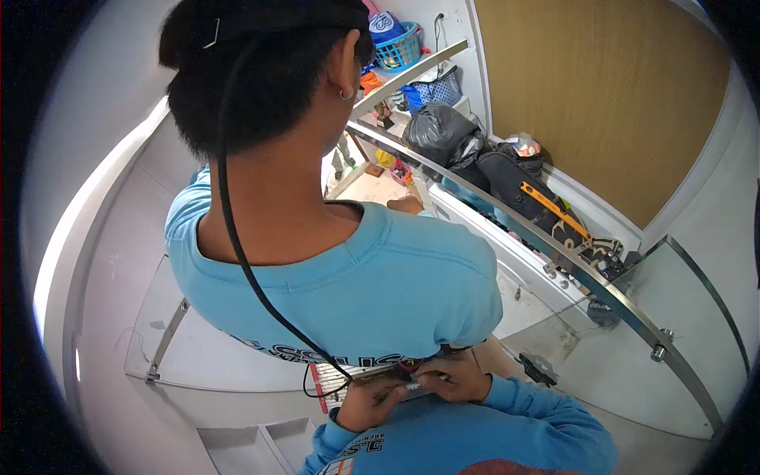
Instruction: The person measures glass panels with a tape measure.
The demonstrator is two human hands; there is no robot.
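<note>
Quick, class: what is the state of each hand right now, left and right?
Left hand: closed on the red-edged pack at another person's back.
Right hand: curled at the same pack; whether it grips cannot be told.

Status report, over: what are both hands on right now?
Left hand, right hand: both closed on small device at a person's lower back. Black cable runs down to it, looping beside left hand.

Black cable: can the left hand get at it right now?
Likely yes: the black cable runs down the person's blue shirt straight to the left hand, nothing between, though it and the right hand grip a small device.
</note>
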